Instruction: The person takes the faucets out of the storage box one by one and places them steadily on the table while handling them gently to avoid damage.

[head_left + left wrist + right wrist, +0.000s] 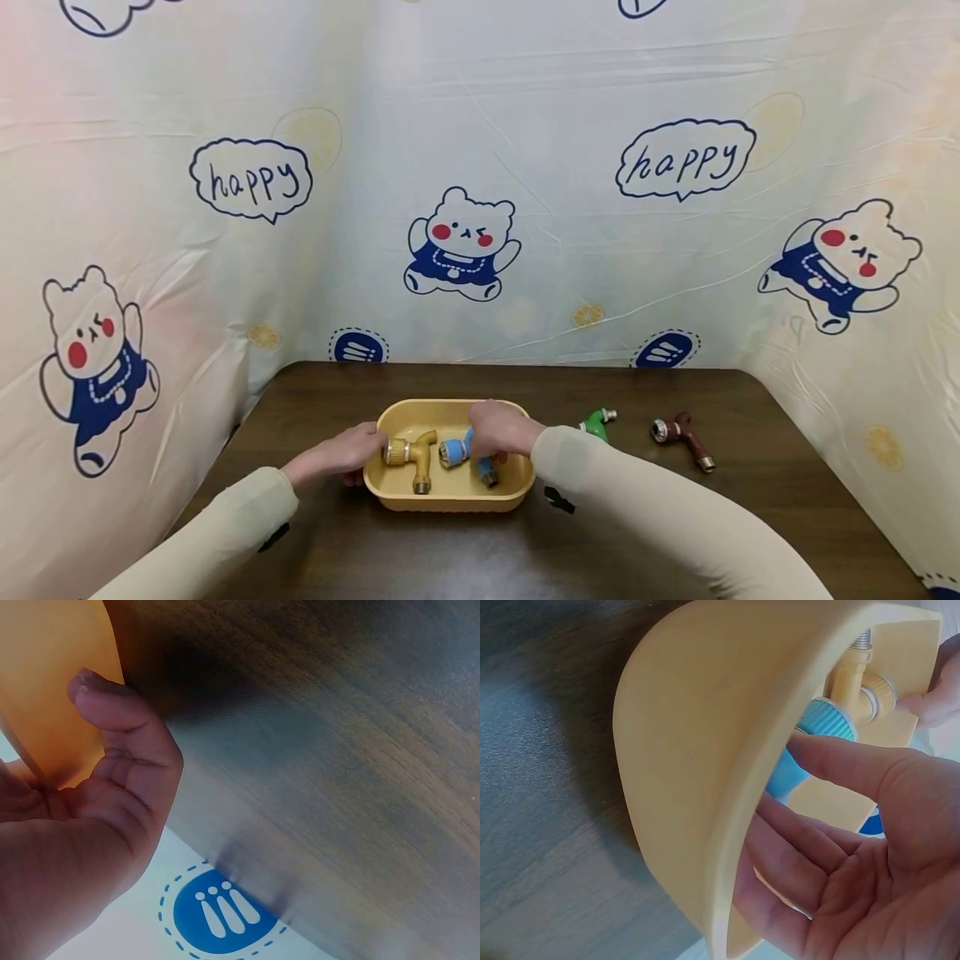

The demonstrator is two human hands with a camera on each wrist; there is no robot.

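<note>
A yellow plastic basin (442, 504) stands on the table. My left hand (347, 450) grips its left end, and the left wrist view shows the fingers (124, 709) bent against the basin wall. Inside lies a yellow tap (422, 457) with a ribbed collar. To its right, in the basin, is a blue tap (453, 452) with a dark metal end. My right hand (501, 428) reaches over it and holds it, covering its middle. In the right wrist view the thumb and fingers are round the blue body, partly hidden by the basin rim.
On the dark wooden table (600, 533), to the right of the basin, lie a green tap (597, 423), partly behind my right sleeve, and a dark red tap (684, 432). A printed cloth (555, 250) hangs behind the table and along both sides.
</note>
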